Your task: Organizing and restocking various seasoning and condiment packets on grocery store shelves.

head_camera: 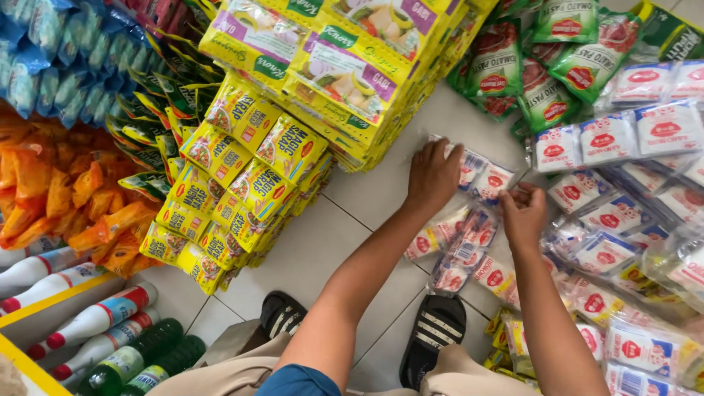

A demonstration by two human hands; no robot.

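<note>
- Spreading across the right side of the tiled floor [381,191], a heap of small clear sachets with white bodies and red round marks [623,242] runs from the top right down to the bottom right corner.
- A stack of yellow flat packets [242,183] stands on the floor left of centre, with larger yellow cartons [345,66] piled behind it toward the top edge.
- Green pouches with red pictures [557,66] lie at the top right, touching the sachet heap.
- Orange bags [59,191] and white bottles with red caps [88,315] fill the left edge; dark green bottles [147,359] lie at the bottom left.
- A strip of joined sachets [469,220], glossy, see-through at the seams, white with red marks, lies on the floor between the two hands.
- The left hand [433,176] presses flat, fingers spread, on the strip's upper end, closed on nothing.
- The right hand [522,213] pinches the strip's clear edge between thumb and fingertips.
- Two black striped sandals [433,330] rest on the floor near the bottom edge.
</note>
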